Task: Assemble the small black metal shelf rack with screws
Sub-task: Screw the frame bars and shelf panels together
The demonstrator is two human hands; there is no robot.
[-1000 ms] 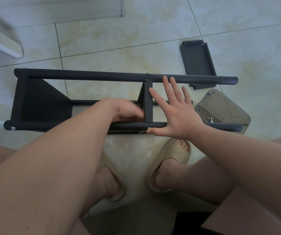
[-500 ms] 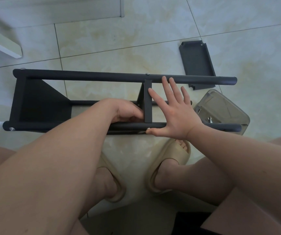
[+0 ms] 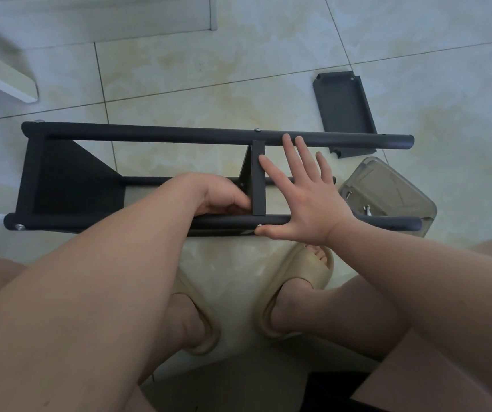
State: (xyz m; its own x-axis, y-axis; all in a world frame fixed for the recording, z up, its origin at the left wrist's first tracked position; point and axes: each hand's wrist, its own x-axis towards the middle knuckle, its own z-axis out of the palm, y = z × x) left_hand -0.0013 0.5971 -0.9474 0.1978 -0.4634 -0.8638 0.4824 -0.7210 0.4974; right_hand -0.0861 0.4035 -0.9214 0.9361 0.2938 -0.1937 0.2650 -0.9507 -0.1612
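The black metal rack lies on its side on the tiled floor, with one shelf panel fixed at its left end and a middle shelf panel between the poles. My left hand reaches inside the frame, its fingers curled against the left face of the middle panel; what they hold is hidden. Spread flat, my right hand presses on the panel's right side, the thumb lying along the near pole beside a screw head. A loose shelf panel lies on the floor beyond the far pole.
A clear plastic box with screws sits on the floor right of my right hand, partly under the near pole. My feet in beige slippers are just in front of the rack. White furniture stands at the far left.
Both hands stay in place at the middle panel. The view has shifted very slightly; nothing else has visibly moved.
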